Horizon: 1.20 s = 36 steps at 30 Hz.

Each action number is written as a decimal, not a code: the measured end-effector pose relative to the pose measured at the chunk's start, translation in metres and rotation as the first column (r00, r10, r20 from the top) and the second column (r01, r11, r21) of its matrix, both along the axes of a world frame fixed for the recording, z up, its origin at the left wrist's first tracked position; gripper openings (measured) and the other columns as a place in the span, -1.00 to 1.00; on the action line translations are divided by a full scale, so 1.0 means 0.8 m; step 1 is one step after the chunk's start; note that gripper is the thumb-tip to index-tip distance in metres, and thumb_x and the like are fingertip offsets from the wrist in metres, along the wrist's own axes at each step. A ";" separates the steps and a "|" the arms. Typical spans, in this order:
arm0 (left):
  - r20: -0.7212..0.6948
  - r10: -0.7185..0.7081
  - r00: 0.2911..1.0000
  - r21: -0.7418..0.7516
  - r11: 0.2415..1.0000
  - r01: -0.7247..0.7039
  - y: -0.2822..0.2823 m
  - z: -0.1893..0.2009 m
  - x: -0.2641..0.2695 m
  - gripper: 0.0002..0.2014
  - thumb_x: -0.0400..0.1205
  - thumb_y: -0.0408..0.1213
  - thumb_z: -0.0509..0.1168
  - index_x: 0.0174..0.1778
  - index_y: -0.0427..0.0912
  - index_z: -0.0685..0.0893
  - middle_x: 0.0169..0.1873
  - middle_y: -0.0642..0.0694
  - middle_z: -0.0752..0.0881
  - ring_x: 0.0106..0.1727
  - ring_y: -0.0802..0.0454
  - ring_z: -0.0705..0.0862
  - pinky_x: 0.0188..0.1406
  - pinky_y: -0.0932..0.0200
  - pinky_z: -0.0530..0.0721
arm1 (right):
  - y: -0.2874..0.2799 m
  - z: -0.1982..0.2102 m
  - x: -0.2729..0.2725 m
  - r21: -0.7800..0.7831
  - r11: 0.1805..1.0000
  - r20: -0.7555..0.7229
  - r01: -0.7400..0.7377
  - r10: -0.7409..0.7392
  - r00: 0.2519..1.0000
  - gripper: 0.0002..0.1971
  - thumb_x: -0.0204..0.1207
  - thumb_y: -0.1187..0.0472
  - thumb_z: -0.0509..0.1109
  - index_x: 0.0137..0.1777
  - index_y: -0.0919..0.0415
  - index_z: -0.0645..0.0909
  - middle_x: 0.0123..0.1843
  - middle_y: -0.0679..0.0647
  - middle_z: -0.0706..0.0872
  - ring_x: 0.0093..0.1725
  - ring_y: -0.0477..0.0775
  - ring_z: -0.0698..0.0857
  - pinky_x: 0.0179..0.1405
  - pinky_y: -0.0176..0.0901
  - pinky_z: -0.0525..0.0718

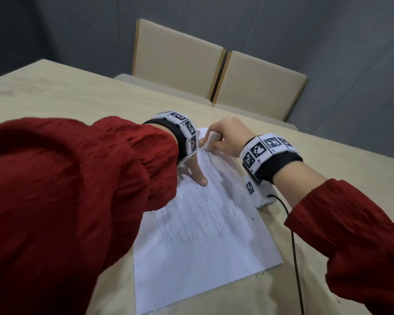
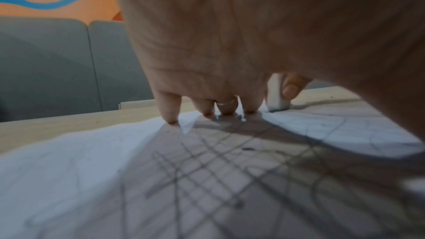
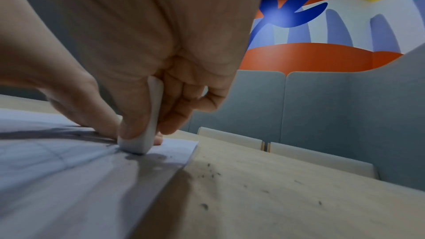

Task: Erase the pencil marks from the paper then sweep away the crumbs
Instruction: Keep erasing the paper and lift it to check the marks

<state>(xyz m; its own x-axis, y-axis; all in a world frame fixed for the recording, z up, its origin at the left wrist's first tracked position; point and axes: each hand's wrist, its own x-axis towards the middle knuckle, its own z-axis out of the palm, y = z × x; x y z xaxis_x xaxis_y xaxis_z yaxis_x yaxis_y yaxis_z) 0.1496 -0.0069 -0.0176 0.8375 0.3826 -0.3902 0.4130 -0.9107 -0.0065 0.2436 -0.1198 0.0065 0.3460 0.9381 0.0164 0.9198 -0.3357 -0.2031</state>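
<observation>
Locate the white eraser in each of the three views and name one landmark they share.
Head: eraser above centre, pinched by the right hand at the paper's far end.
Left wrist: right of centre, beyond the left hand's fingertips.
Right wrist: lower centre-left, its end on the sheet.
Shared landmark: the pencil-marked paper under it.

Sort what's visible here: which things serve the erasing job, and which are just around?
In use:
eraser, pinched by right hand
paper, pressed flat by left hand
crumbs on table

Just around:
two chairs
black cable
</observation>
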 end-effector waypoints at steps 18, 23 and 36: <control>-0.003 -0.049 0.999 -0.061 0.997 0.049 -0.002 -0.022 -0.009 0.41 0.10 0.58 0.33 0.69 0.08 -0.33 0.68 -0.09 -0.34 0.70 -0.14 -0.28 0.62 -0.22 -0.21 | -0.051 0.005 -0.015 -0.165 0.980 -0.042 -0.113 0.108 0.993 -0.92 0.42 0.17 0.53 -0.17 -0.04 0.71 -0.36 -0.32 0.71 -0.30 -0.40 0.56 -0.30 -0.54 0.37; 0.026 -0.017 1.000 -0.060 0.998 0.018 0.000 -0.016 -0.009 0.55 -0.15 0.69 0.33 0.72 0.06 -0.13 0.72 -0.11 -0.11 0.71 -0.14 -0.03 0.64 -0.20 0.00 | -0.053 0.016 -0.025 -0.165 0.975 0.081 -0.150 0.165 0.983 -0.91 0.42 0.09 0.54 -0.10 -0.10 0.73 -0.40 -0.25 0.63 -0.33 -0.20 0.49 -0.31 -0.41 0.38; -0.055 -0.078 0.995 0.028 0.996 0.080 -0.010 -0.009 -0.008 0.30 0.30 0.50 0.34 0.68 -0.02 -0.35 0.68 -0.11 -0.34 0.70 -0.16 -0.26 0.63 -0.21 -0.16 | -0.102 0.005 -0.041 -0.073 0.989 -0.069 -0.125 0.120 0.990 -0.88 0.37 0.31 0.57 -0.15 0.09 0.78 -0.50 -0.39 0.63 -0.28 -0.48 0.56 -0.29 -0.61 0.40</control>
<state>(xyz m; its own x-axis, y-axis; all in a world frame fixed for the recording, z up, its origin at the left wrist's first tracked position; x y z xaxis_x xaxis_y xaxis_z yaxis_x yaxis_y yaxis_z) 0.1428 -0.0145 -0.0246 0.8438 0.3284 -0.4244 0.3382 -0.9395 -0.0545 0.2107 -0.2016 0.0104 0.2266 0.9710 -0.0766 0.9407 -0.2386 -0.2411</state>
